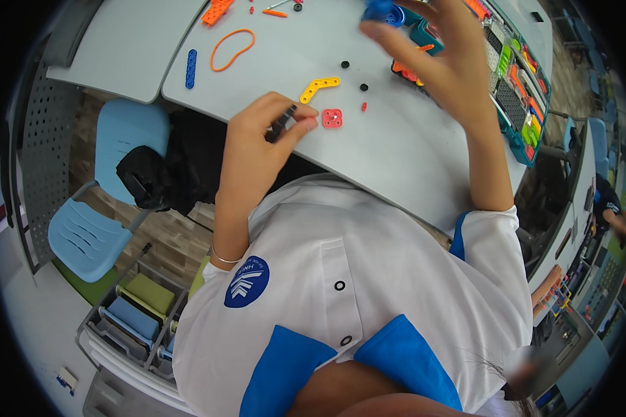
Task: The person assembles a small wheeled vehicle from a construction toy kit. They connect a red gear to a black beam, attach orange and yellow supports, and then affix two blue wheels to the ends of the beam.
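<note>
My left hand (261, 135) is at the near edge of the table, its fingers closed around a small black building piece (281, 124). Close to its fingertips lie a red square piece with holes (332, 118) and a yellow bent beam (319, 89). My right hand (442, 66) is raised over the far right of the table, thumb and fingers spread. Beyond its thumb are blue round parts (394, 15), partly cut off by the upper edge. Under that hand, an orange and black assembly (409, 71) is partly hidden.
On the grey table (396, 156) lie a blue beam (190, 69), an orange rubber band (232, 50), small black rings (364, 87) and a red pin (364, 107). A teal parts tray (523, 142) lines the right side. Blue chairs (90, 236) stand at left.
</note>
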Tool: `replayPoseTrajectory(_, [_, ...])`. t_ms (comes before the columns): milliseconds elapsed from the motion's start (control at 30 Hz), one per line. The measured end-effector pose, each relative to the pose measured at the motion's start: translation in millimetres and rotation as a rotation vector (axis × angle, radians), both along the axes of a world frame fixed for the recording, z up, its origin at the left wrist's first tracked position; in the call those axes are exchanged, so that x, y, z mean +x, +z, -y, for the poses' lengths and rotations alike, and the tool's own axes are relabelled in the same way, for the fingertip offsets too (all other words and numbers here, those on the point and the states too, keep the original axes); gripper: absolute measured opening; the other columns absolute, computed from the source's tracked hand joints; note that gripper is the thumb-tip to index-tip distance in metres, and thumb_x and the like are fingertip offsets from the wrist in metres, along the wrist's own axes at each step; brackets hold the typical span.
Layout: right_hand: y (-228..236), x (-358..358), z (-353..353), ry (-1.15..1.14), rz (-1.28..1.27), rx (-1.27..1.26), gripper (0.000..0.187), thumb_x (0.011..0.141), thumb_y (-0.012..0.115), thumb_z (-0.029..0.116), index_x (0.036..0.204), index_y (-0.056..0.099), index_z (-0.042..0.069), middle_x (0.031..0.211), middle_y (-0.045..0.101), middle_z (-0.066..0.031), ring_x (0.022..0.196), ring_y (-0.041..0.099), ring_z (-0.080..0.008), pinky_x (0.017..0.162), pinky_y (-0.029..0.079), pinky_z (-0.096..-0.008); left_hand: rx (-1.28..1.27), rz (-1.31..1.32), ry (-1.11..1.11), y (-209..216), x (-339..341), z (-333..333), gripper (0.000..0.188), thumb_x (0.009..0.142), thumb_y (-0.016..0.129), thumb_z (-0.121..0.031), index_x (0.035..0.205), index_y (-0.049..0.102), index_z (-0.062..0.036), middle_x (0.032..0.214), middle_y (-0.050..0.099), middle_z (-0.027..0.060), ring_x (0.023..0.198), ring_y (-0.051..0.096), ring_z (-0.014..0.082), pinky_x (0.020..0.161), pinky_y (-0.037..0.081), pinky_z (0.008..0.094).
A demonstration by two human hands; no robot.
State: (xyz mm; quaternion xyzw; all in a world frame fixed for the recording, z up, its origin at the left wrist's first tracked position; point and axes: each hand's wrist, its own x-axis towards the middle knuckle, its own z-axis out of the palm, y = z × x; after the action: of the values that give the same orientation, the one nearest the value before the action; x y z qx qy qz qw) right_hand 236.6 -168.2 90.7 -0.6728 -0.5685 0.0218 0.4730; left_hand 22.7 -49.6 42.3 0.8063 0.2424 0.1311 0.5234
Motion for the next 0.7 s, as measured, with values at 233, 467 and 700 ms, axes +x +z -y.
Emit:
replayPoseTrajectory(233, [-32, -9, -16, 0.141, 0.200, -0.320, 0.079, 0.084, 0.074, 0.022, 0.148, 0.036, -0.003, 0.126, 0.053, -0.0218, 0.116, 0.052, -0.0369, 0.097, 0.045, -0.0408, 0.151, 0.034, -0.071, -16, 5, 18, 0.014, 0.086, 0.073, -0.003, 0.100, 0.074, 0.0008, 0.083, 0.064, 0.0077, 0.067, 0.055, 0.0134, 0.062, 0.043, 0.0260])
replayPoseTrajectory(467, [-51, -9, -19, 0.055, 0.543, -0.423, 0.072, 0.082, 0.072, 0.021, 0.142, 0.042, -0.006, 0.127, 0.055, -0.0192, 0.120, 0.052, -0.0325, 0.108, 0.037, -0.0484, 0.167, 0.046, -0.066, -21, 8, 22, 0.015, 0.085, 0.075, -0.005, 0.098, 0.073, 0.0023, 0.084, 0.064, 0.0096, 0.069, 0.059, 0.0190, 0.065, 0.047, 0.0290])
replayPoseTrajectory(700, [-41, -18, -10, -0.015, 0.637, -0.268, 0.039, 0.091, 0.067, 0.016, 0.125, 0.058, -0.001, 0.118, 0.063, -0.0163, 0.109, 0.062, -0.0302, 0.096, 0.049, -0.0423, 0.210, 0.028, -0.061, -22, 7, 23, 0.016, 0.083, 0.077, -0.005, 0.095, 0.072, 0.0040, 0.085, 0.065, 0.0108, 0.072, 0.063, 0.0225, 0.069, 0.049, 0.0297])
